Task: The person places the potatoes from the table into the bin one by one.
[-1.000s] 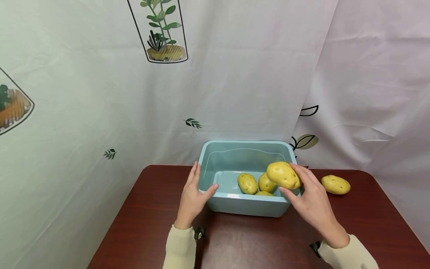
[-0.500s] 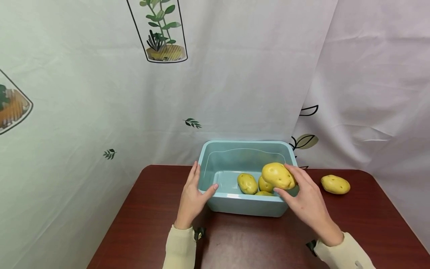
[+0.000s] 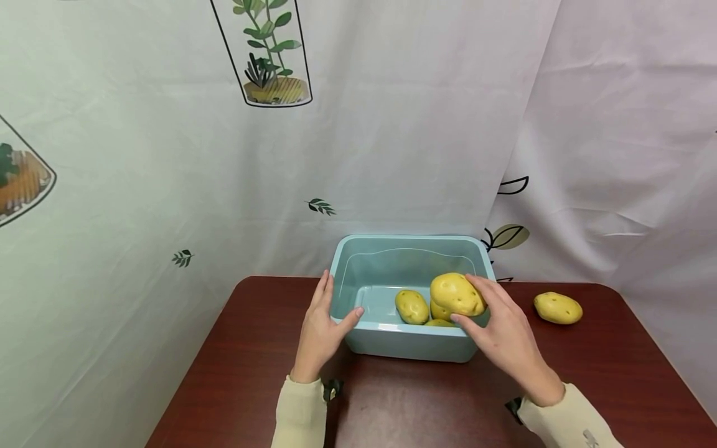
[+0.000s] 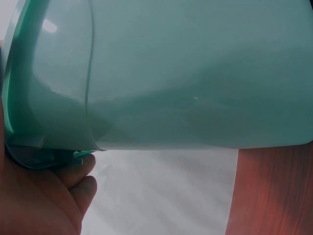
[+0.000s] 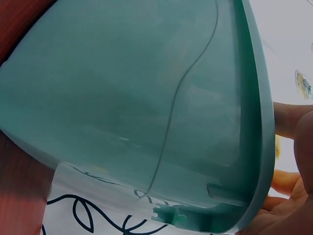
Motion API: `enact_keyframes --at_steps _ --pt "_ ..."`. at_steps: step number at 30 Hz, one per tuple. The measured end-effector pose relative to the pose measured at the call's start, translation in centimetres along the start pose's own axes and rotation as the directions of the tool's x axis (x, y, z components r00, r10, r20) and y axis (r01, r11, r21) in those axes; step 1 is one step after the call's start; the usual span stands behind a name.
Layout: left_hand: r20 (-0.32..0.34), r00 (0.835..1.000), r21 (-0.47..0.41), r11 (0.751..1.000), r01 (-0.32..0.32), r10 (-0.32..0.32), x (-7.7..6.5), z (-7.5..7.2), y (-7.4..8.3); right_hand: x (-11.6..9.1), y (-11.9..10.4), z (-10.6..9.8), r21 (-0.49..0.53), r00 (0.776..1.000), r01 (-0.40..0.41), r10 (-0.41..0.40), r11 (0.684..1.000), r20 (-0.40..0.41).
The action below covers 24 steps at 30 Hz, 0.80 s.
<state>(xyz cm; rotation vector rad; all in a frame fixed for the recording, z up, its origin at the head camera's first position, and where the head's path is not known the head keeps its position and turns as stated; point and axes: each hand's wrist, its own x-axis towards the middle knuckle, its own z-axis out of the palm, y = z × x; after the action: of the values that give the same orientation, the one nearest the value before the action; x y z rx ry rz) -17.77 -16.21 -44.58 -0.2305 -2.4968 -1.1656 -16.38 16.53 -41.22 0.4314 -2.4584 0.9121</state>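
Observation:
In the head view a light blue plastic bin [image 3: 414, 343] stands at the table's back. My left hand [image 3: 322, 333] holds its front left corner, thumb over the rim and fingers along the outer side; the left wrist view has the fingertips beside the rim. Over the bin's right part, my right hand [image 3: 506, 333] grips a yellow potato [image 3: 455, 294] between thumb and fingers. Inside lie three more: one potato [image 3: 411, 307] on the left, another [image 3: 437, 312] partly behind the held one, and a third [image 3: 440, 323] mostly hidden by the front wall.
Another potato [image 3: 557, 308] lies on the dark red-brown table [image 3: 414, 404], right of the bin. A pale cloth [image 3: 403, 137] with printed plants hangs right behind the table and the bin.
My right hand has moved left with the potato, from the bin's right rim to further over its inside. My left hand and the bin have stayed put.

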Motion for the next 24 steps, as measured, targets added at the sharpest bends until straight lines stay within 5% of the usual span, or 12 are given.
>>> enact_keyframes --at_steps 24 --pt "-0.009 1.000 -0.002 1.000 -0.006 0.006 0.04 0.09 -0.06 0.35 0.27 0.21 0.002 1.000 -0.006 0.006 1.000 0.027"
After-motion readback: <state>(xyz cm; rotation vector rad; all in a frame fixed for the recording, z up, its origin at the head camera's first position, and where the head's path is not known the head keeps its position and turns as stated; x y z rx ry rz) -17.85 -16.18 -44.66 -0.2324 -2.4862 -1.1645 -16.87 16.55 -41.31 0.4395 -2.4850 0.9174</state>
